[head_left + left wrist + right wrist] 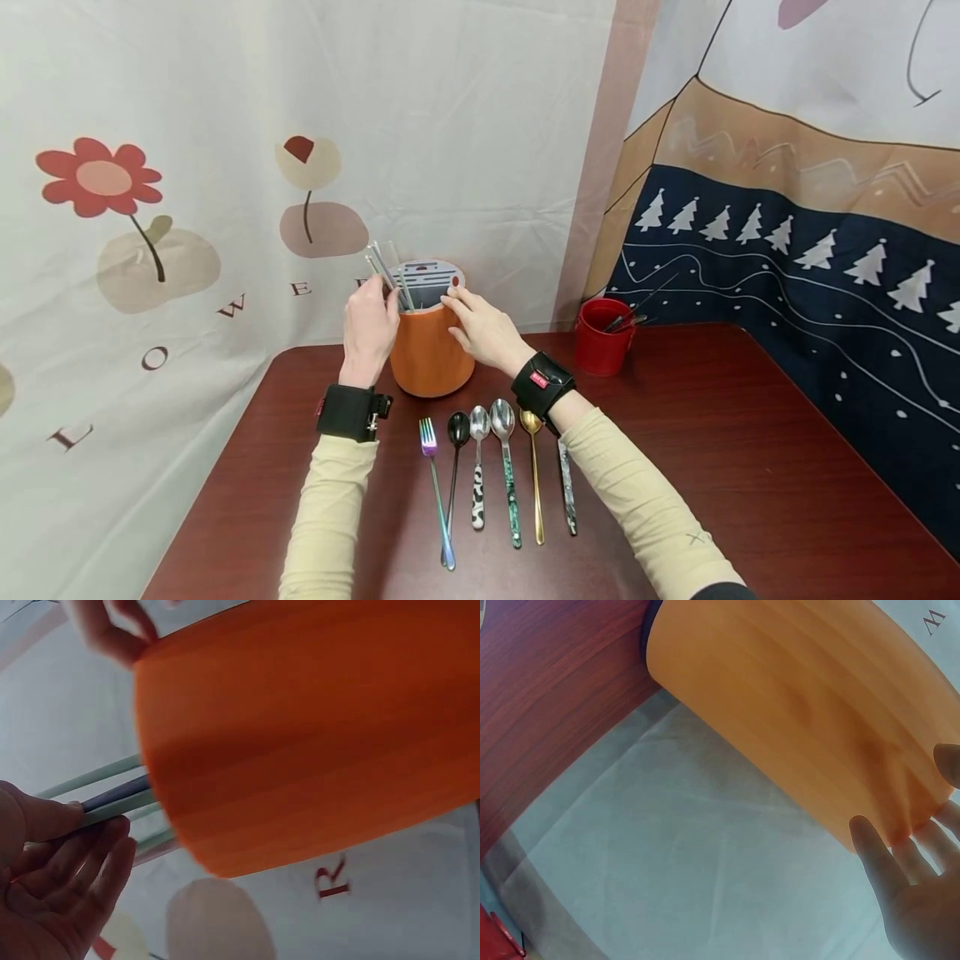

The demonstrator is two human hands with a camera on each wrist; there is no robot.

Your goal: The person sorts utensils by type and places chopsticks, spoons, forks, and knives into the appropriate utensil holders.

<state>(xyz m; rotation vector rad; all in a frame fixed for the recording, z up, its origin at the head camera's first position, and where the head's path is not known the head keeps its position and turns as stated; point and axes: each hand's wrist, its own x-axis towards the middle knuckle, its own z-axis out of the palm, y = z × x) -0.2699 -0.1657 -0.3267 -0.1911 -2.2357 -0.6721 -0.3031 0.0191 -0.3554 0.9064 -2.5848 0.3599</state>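
Observation:
An orange container (431,354) stands upright at the back of the table, with several clear and grey straws (384,268) leaning out of its left side. My left hand (369,323) pinches some of them just above the rim; in the left wrist view, thumb and fingers of the left hand (67,862) close on green and dark blue straws (120,796). My right hand (486,329) touches the container's right rim with fingers spread. In the right wrist view the right hand's fingertips (900,836) meet the top of the orange container (795,712).
A fork (435,483), a black spoon (458,429), several other spoons (502,417) and one more utensil handle (567,492) lie in a row at the front. At the back right stands a red bucket (600,342) with thin items in it. Printed cloth (480,125) hangs behind.

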